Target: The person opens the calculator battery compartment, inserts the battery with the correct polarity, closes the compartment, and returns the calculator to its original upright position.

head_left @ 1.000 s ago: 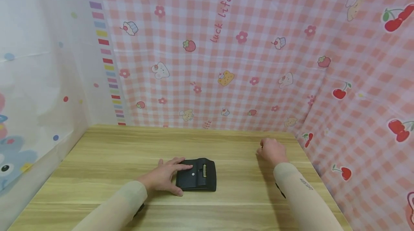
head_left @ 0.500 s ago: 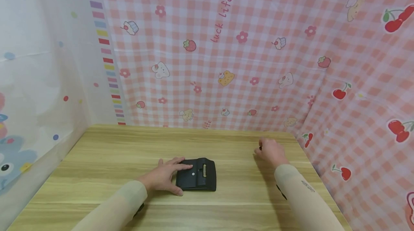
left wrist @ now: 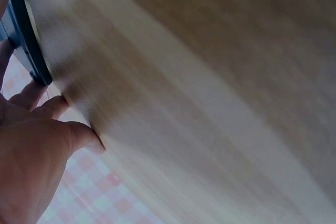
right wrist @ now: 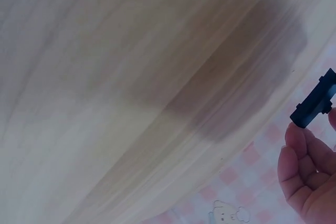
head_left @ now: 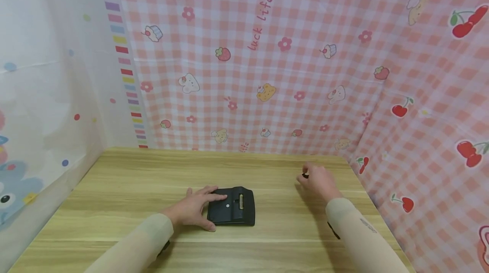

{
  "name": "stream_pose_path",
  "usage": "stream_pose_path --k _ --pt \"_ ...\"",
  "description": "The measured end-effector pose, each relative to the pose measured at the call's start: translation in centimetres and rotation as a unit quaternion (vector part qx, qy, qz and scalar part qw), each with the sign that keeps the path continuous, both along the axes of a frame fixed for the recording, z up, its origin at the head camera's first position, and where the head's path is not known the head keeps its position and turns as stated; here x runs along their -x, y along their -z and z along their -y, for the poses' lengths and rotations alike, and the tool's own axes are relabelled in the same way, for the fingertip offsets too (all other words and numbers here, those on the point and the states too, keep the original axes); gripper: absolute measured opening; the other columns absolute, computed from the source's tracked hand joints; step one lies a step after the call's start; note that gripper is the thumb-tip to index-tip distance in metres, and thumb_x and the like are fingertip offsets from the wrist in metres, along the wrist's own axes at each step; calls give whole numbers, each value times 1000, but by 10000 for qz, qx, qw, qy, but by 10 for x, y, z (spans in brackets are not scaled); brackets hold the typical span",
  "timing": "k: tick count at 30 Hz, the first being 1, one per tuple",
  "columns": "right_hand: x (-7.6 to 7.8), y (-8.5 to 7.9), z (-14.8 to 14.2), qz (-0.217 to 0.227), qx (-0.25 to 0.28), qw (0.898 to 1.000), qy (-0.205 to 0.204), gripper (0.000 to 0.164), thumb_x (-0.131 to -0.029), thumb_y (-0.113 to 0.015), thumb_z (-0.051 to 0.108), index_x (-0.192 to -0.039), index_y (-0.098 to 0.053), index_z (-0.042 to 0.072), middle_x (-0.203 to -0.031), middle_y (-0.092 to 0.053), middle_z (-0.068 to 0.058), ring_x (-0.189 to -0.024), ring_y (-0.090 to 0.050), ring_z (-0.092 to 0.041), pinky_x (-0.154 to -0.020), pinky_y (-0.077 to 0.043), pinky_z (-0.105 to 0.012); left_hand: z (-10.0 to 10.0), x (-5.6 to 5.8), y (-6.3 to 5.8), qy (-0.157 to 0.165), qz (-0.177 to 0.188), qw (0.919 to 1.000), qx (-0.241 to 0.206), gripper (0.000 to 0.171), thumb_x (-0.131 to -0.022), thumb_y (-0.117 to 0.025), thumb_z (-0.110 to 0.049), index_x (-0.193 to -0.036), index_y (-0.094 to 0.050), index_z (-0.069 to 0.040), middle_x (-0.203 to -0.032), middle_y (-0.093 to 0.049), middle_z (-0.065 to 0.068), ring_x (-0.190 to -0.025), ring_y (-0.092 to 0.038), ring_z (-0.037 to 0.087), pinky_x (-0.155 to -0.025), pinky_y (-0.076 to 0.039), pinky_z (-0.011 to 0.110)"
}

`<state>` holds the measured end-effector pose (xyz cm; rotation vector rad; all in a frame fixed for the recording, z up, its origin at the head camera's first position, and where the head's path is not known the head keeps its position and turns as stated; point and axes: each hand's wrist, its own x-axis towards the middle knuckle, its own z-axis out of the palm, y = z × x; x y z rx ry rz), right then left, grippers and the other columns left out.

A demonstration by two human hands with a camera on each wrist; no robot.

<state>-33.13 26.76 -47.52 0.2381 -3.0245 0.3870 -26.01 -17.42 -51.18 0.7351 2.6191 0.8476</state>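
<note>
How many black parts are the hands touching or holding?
2. The black device lies on the table under the left hand; the small black piece is held by the right hand. Anything tucked behind either hand would be hidden.

Black device [head_left: 234,213]: plastic by its look, smooth, mostly matt
Gold-toned piece in the device [head_left: 241,201]: metallic-looking, faintly shiny
Small black part [right wrist: 316,99]: plastic-looking, dull
Tabletop [head_left: 267,243]: wood-grained, smooth, low sheen
Checked hanging [head_left: 248,73]: cloth-like, printed, matt, lightly creased
White sheet [head_left: 46,94]: smooth, creased, material unclear
Sleeves [head_left: 133,243]: soft cloth, matt
</note>
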Motion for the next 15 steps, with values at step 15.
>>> stream_pose_path --k 15 --pt "-16 -14 42 -13 902 9946 -505 29 -100 -75 43 -116 -70 19 -118 -80 -5 -78 -69 -16 -66 -53 -35 0 -1 -1 -4 38 10000 16 94 -76 -98 -39 -158 -54 -29 -177 -27 14 -165 -19 45 -122 3 85"
